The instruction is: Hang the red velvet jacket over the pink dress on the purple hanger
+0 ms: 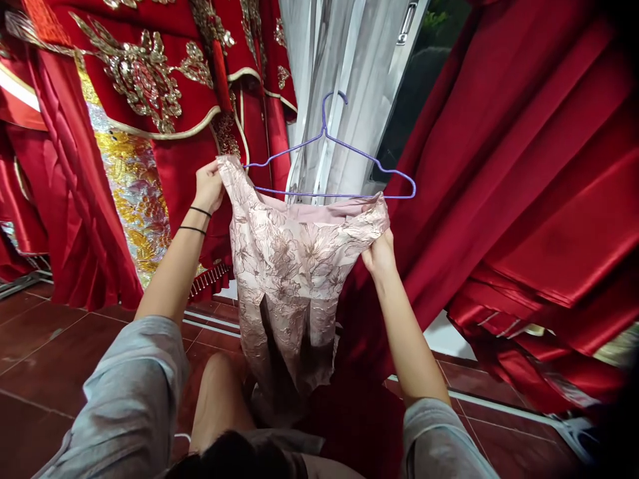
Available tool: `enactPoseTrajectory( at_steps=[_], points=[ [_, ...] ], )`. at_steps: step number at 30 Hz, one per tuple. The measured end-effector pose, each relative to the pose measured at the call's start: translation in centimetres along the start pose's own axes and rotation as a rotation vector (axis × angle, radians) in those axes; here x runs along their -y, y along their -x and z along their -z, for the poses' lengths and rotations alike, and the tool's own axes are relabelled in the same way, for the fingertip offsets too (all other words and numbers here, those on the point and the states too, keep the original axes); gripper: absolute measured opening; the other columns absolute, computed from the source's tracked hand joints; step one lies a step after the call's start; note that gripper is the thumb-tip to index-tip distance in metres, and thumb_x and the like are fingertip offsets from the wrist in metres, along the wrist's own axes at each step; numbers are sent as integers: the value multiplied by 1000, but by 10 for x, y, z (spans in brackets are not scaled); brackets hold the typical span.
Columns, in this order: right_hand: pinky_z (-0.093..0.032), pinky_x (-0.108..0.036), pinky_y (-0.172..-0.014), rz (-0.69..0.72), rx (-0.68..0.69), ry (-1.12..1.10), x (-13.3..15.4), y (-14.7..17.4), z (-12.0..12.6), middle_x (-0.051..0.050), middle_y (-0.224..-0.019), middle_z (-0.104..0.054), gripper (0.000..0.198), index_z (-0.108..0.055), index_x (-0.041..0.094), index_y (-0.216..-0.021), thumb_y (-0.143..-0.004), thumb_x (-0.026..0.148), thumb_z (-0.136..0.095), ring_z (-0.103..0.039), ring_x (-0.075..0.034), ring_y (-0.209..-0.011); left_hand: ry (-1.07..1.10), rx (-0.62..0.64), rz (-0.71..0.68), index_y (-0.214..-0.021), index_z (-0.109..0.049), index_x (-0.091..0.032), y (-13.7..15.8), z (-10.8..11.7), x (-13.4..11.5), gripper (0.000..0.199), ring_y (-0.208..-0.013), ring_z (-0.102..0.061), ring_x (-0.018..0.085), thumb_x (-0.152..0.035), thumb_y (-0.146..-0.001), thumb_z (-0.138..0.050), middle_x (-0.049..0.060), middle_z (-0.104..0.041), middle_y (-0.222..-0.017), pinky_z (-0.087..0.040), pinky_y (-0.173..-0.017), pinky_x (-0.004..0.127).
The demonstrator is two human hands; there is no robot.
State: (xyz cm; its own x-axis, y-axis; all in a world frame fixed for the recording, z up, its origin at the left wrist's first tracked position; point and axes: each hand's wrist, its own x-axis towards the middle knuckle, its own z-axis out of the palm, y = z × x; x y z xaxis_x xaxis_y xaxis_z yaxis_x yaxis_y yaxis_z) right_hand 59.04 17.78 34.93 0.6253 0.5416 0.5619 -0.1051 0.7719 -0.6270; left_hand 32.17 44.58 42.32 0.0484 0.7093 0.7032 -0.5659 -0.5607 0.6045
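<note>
While L hand (210, 187) & R hand (380, 250) each gripped a shoulder, 1 pink floral dress (299, 259) hung betw. them; purple hanger (325, 128), R end jutting past fabric, prob. risked slipping if grip eased.

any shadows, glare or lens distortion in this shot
Head view: the pink dress is bright at the bodice, shadowed lower down; head view: soft sheen on the red satin at right; head view: right-hand corners fade to black, the left sleeve looks stretched toward its corner; head view: the purple hanger looks fairly sharp.
</note>
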Motion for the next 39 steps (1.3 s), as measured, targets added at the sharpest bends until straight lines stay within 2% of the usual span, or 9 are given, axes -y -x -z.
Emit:
enactPoseTrajectory(
  at_steps=[5,9,15,19,25,29,33,35,39],
  points=[
    [-58,-23,-86,-139,-4,43,20,-14,24,4,-94,-73,31,-67,26,-102,-75,36,-79,-68,-11,-84,-285,203,56,-72,-69,-10,-12,-32,-11,23,-58,-53,11,-26,-63,-83,3,-62,-64,-44,-57,22],
    [-58,-24,-88,-180,-51,82,37,-23,47,4,-98,-72,23,-65,28,-105,-83,29,-71,-68,-12,-95,-512,324,23,-66,-66,-11,-5,-49,-11,15,-54,-38,8,-22,-71,-74,-1,-51,-56,-35,-56,21],
    [-57,-22,-94,-178,-109,62,68,-62,75,5,-121,-68,11,-64,29,-100,-92,35,-58,-68,-8,-103,-855,329,-100,-58,-61,-12,-10,-52,-30,17,-59,-36,10,-21,-67,-74,-1,-43,-52,-30,-60,25],
    [-59,-22,-91,-69,-53,151,91,-97,59,1,-108,-72,12,-66,25,-92,-87,35,-64,-69,-11,-101,-1000,304,-107,-65,-67,-12,-19,-48,-53,12,-60,-41,11,-19,-67,-76,-1,-51,-55,-33,-64,27],
    [-60,-30,-74,11,227,762,96,-124,2,-1,-70,-66,17,-68,13,-78,-74,25,-79,-66,-15,-74,-804,395,-14,-95,-72,2,-17,-46,-65,23,-64,-41,7,-4,-73,-73,-4,-58,-62,-36,-71,22],
    [-56,-26,-62,-18,417,1233,112,-142,-1,2,-53,-54,20,-63,11,-62,-58,2,-81,-57,-11,-57,-662,365,168,-84,-70,-2,-12,-45,-60,11,-58,-36,7,2,-82,-60,-5,-50,-51,-38,-69,22],
    [-50,-20,-51,-95,503,1157,129,-140,11,2,-62,-62,15,-68,13,-77,-67,9,-77,-55,-8,-53,-681,393,145,-74,-70,-7,-10,-48,-52,22,-55,-35,8,-23,-88,-67,-5,-34,-43,-38,-65,23],
    [-48,-19,-50,-41,426,1054,128,-128,12,1,-60,-60,6,-69,12,-81,-77,16,-72,-52,-7,-52,-675,378,87,-73,-72,-8,-11,-48,-46,16,-56,-39,9,-21,-81,-74,-4,-41,-46,-39,-64,25],
    [-50,-24,-59,142,227,1018,107,-109,5,3,-51,-50,13,-66,11,-73,-84,18,-66,-47,-8,-50,-552,242,-48,-73,-72,-6,-17,-45,-35,10,-59,-41,8,-14,-79,-74,-2,-56,-57,-39,-65,25]
  ],
)
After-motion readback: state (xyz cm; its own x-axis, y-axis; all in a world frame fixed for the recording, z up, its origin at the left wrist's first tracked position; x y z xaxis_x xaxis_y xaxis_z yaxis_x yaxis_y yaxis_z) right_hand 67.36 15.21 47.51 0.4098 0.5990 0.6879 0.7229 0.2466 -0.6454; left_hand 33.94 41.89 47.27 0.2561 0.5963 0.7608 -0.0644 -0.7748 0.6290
